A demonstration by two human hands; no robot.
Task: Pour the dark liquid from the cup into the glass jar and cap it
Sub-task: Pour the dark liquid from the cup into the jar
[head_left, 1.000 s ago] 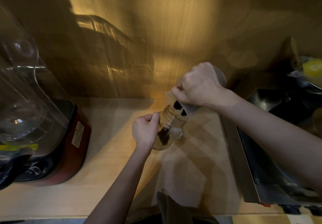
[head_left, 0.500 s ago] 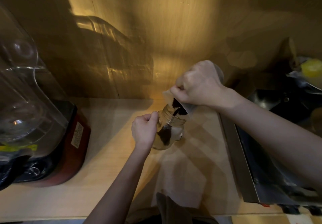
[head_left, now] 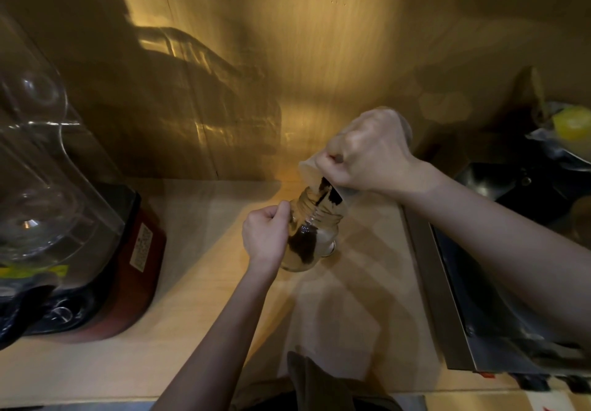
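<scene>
Cup (head_left: 311,171) mostly hidden under right hand (head_left: 367,151); only pale rim shows at 10 o'clock of hand, grip clamped on cup, tilted over jar mouth. Left hand (head_left: 263,238) closed round glass jar (head_left: 315,234), covering its 9 o'clock side. Jar at table (head_left: 204,225) centre, clear, dark liquid (head_left: 303,246) streaking inside. Blender (head_left: 64,219) at 9 o'clock, cut off.

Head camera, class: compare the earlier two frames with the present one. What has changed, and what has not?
The dark liquid now runs from the tipped cup in the right hand into the glass jar, where the dark pool has grown slightly. The left hand holds the jar as before; neither hand let go. The blender is unmoved.
</scene>
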